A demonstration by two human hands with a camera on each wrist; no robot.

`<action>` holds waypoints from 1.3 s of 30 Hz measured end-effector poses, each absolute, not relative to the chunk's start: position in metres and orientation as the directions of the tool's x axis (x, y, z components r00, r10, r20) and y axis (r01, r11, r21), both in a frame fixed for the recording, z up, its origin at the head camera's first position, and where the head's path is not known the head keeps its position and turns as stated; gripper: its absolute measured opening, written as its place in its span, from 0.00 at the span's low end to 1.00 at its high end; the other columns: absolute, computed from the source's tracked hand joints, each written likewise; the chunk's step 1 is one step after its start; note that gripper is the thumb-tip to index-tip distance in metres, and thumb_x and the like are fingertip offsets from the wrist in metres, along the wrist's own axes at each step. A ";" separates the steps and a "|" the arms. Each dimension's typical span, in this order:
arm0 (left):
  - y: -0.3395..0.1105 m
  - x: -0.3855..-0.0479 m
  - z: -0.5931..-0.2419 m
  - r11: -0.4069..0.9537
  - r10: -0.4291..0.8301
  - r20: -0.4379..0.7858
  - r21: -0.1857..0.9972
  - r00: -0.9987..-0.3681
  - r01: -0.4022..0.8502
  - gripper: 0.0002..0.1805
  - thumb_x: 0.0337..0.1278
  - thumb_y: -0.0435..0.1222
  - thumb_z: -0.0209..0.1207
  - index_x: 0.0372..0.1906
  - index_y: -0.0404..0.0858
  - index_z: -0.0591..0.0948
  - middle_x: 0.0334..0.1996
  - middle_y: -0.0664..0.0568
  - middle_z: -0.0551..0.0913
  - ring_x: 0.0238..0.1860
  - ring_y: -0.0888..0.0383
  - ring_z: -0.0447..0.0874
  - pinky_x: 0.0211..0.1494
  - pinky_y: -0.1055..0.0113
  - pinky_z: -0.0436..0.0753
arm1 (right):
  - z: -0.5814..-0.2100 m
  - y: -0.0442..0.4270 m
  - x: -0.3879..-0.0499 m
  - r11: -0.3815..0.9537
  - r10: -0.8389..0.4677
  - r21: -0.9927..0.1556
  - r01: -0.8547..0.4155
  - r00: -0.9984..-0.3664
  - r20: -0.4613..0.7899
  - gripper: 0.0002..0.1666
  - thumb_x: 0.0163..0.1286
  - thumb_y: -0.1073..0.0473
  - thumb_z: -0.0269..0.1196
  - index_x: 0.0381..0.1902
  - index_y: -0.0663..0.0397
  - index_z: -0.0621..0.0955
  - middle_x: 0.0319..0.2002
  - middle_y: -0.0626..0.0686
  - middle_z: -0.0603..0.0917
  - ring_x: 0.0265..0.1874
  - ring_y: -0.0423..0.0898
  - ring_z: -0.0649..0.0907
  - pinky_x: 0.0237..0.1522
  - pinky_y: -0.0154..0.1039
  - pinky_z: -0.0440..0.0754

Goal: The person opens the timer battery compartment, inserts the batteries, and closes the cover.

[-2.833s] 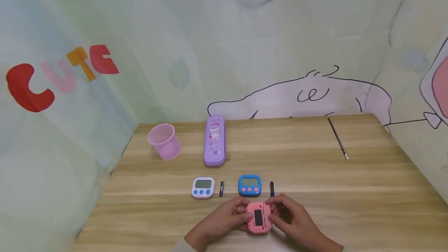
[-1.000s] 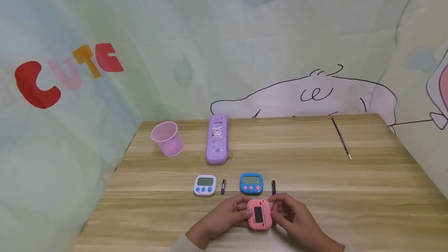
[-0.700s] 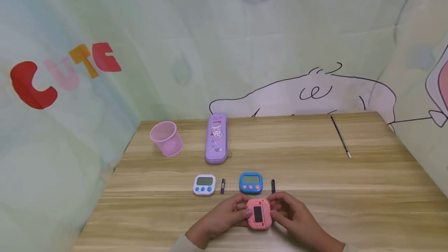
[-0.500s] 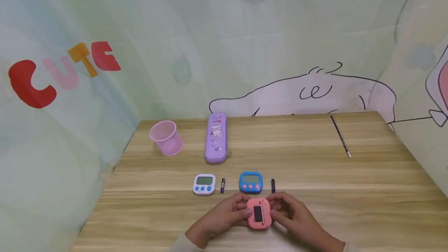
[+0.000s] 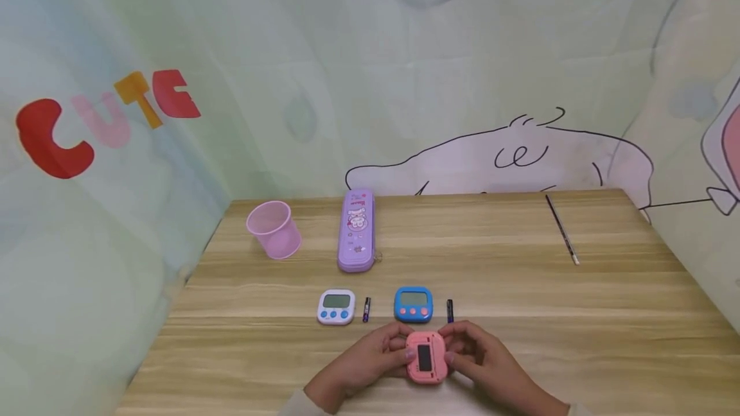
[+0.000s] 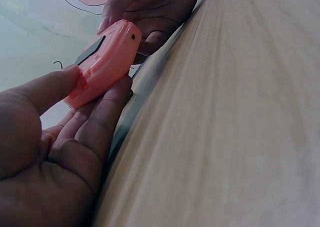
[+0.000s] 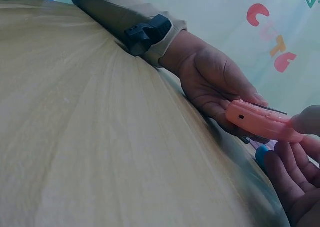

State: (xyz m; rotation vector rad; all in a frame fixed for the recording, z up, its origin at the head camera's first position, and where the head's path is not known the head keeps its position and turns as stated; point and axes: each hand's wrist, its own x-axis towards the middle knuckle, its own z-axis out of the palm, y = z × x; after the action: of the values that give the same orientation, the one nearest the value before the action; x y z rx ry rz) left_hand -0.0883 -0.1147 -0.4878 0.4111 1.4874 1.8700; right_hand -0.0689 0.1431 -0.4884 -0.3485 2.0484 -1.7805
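A pink digital timer (image 5: 426,358) is held back side up, just above the table, with a dark rectangle on its back. My left hand (image 5: 372,358) grips its left side, thumb on the back and fingers underneath, as the left wrist view shows. On the other side my right hand (image 5: 488,364) pinches the edge between thumb and fingers. Beyond the hands lie a blue timer (image 5: 413,304) and a white timer (image 5: 336,307), both display up. One small dark battery (image 5: 367,309) lies beside the white timer, and another battery (image 5: 449,311) lies right of the blue one.
Farther back on the wooden table (image 5: 607,313) stand a pink cup (image 5: 280,239) and a purple pencil case (image 5: 356,230). A dark pencil (image 5: 562,230) lies at the back right. A printed curtain (image 5: 277,82) hangs behind the table.
The dark slit along the right part of the pink timer's back, seen 2.8 s ago, no longer shows. Both hands keep their hold, with only slight shifts.
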 end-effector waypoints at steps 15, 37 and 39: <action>-0.117 -0.087 -0.489 -0.072 0.701 -0.178 0.946 -0.691 -0.316 0.19 0.69 0.33 0.55 0.58 0.27 0.69 0.52 0.37 0.82 0.51 0.49 0.83 0.53 0.59 0.83 | -0.490 0.143 -0.070 0.090 -0.476 -0.980 0.176 -0.857 -0.197 0.26 0.68 0.55 0.65 0.59 0.59 0.73 0.51 0.58 0.79 0.46 0.53 0.81 0.46 0.37 0.84; -0.116 -0.091 -0.487 -0.059 0.700 -0.171 0.954 -0.693 -0.295 0.18 0.69 0.33 0.55 0.57 0.28 0.70 0.51 0.39 0.83 0.50 0.49 0.84 0.52 0.60 0.84 | -0.490 0.146 -0.074 0.099 -0.499 -0.983 0.152 -0.848 -0.181 0.25 0.69 0.55 0.64 0.59 0.58 0.73 0.50 0.58 0.79 0.45 0.53 0.81 0.46 0.38 0.84; -0.116 -0.090 -0.487 -0.059 0.701 -0.172 0.953 -0.692 -0.297 0.18 0.69 0.33 0.55 0.57 0.28 0.70 0.51 0.39 0.83 0.50 0.49 0.84 0.52 0.60 0.84 | -0.491 0.146 -0.073 0.100 -0.502 -0.983 0.151 -0.846 -0.181 0.25 0.69 0.54 0.64 0.59 0.58 0.73 0.50 0.58 0.79 0.45 0.53 0.81 0.46 0.37 0.84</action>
State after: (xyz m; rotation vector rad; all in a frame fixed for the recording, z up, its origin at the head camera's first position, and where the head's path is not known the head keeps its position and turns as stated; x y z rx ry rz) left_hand -0.0903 -0.1159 -0.4866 0.4448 1.5220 1.8288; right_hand -0.0734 0.1457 -0.4906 -0.3421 1.9048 -1.7966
